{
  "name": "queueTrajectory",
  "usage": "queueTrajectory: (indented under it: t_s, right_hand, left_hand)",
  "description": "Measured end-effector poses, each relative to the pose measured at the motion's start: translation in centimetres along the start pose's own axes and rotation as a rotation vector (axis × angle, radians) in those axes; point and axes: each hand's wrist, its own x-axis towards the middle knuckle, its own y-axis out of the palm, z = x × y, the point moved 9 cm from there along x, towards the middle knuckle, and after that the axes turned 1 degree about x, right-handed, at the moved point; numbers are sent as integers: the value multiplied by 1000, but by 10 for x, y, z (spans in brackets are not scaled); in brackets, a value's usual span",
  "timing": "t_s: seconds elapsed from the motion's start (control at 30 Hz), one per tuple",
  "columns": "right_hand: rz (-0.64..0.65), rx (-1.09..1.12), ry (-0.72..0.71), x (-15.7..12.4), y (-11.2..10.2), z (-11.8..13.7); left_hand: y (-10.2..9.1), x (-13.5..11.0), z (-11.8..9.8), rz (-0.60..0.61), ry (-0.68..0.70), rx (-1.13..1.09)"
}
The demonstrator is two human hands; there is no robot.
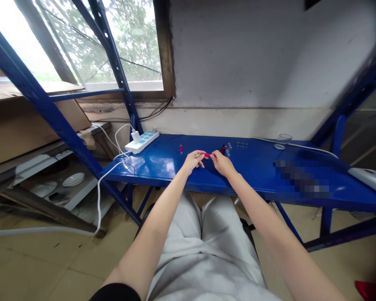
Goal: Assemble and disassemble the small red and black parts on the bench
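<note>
A slim red stick-like piece point(207, 154) spans the gap between my two hands, above the front half of the blue table point(156, 167). Its exact kind is too small to make out. My left hand point(193, 162) pinches one end of it, with some fingers hanging loosely below. The fingers of my right hand point(222, 163) are closed on the other end. To the left stands a small red piece with a pale lower end point(181, 149). Just behind my right hand are dark red and black pieces point(223, 148), partly hidden, and several small clear pieces point(228, 149).
Several tiny metallic pieces point(242, 145) form a row farther back. A clear glass cup point(282, 141) is at the back right, near a white cable. A white power strip point(142, 142) lies at the back left. Blue frame posts point(119, 71) rise beside the window.
</note>
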Motion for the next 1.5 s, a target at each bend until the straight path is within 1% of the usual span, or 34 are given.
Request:
queueTrajectory:
  t_s: [0.33, 0.53, 0.63, 0.77, 0.93, 1.07, 1.23, 1.33, 1.5]
  right_hand:
    - [-19, 4, -15, -1, -2, 3]
    - [-68, -44, -152, -3, -3, 15]
    - [-61, -76, -171, -4, -2, 16]
    - [-52, -94, -166, -4, -2, 15]
    - [-51, -97, -157, -4, -4, 16]
    - [-65, -112, -128, -3, -5, 14]
    - [-30, -50, -93, -1, -1, 8]
    - [-28, 0, -76, 0, -1, 4]
    - [-114, 53, -67, 0, -10, 2]
  left_hand:
    - [-2, -2, -1, -28, -15, -4]
    - [-3, -2, -2, -35, -7, 8]
    - [-7, -2, -2, -72, 4, 18]
    - [-12, -2, -4, -129, 15, 31]
    - [-15, -3, -6, -165, 31, 29]
    - [-20, -3, -7, -219, 37, 35]
    - [-28, -4, -10, -302, 45, 22]
    - [-28, -4, -10, -305, 50, 14]
    - [-25, -3, -8, -266, 43, 32]
